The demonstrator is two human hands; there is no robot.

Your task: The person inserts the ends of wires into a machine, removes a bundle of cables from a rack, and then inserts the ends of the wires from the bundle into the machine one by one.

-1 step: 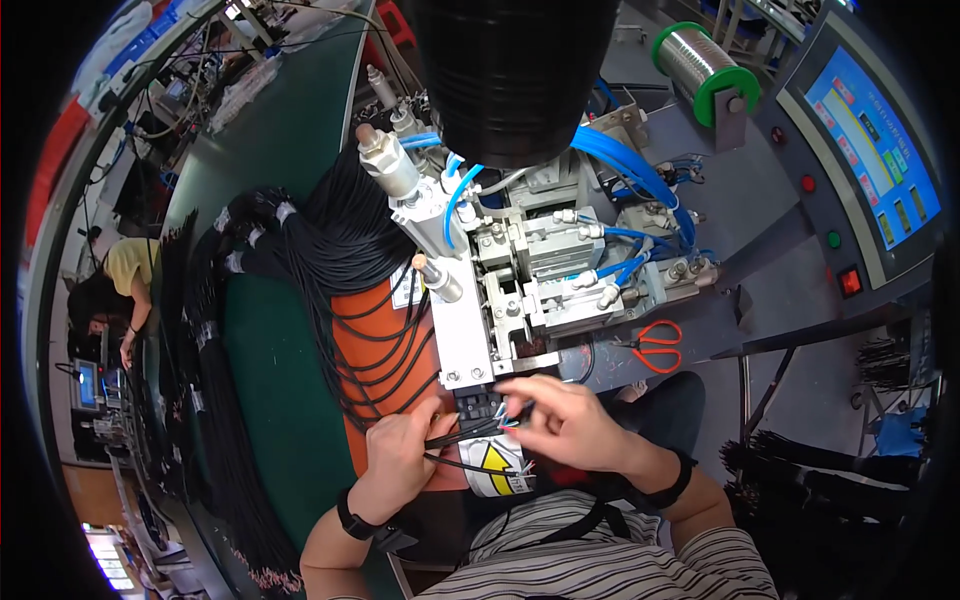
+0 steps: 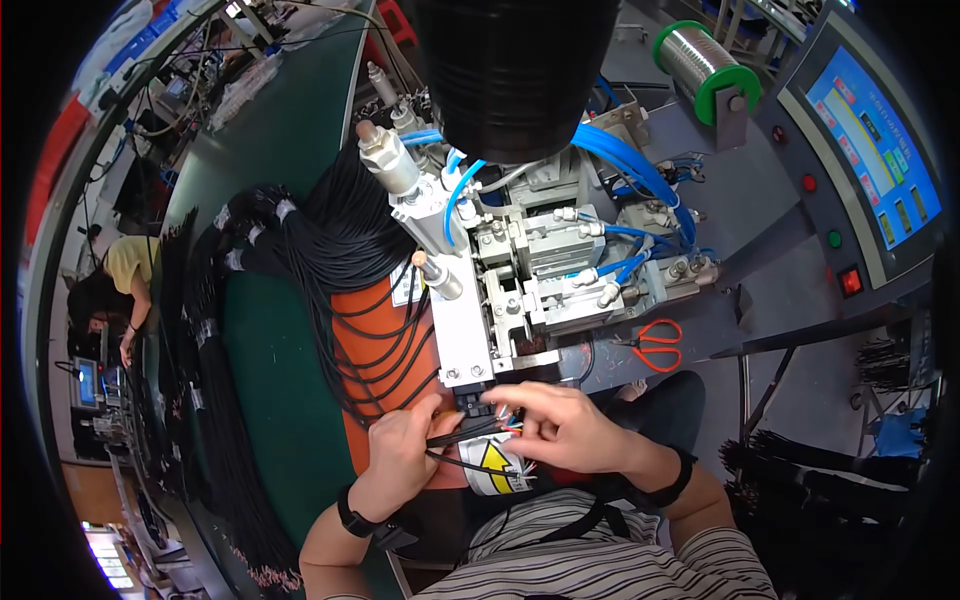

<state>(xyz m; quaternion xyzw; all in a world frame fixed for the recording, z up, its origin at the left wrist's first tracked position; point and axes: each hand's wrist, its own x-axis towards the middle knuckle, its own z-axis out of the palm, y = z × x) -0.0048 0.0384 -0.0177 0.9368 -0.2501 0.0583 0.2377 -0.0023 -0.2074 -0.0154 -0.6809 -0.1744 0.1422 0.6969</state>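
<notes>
Our left grip (image 2: 400, 445) pinches black cables (image 2: 465, 435) tightly at the frame's lower centre; our right grip (image 2: 565, 428), loosely curled, sits by their coloured wire ends (image 2: 513, 420), and we cannot tell whether it holds any.

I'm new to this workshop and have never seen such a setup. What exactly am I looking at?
There is no robot here: these are a person's bare hands. The view comes from a wide camera on their head, looking down, so straight edges bend near the rim.

The left hand has several black cables in its grip. The right hand is at their coloured wire ends; whether it pinches any is unclear.

Ahead stands a metal machine with blue tubes. A screen and a green-ended spool are to the right. A red-handled tool lies on the grey surface. More cables spread over an orange surface on the left.
</notes>
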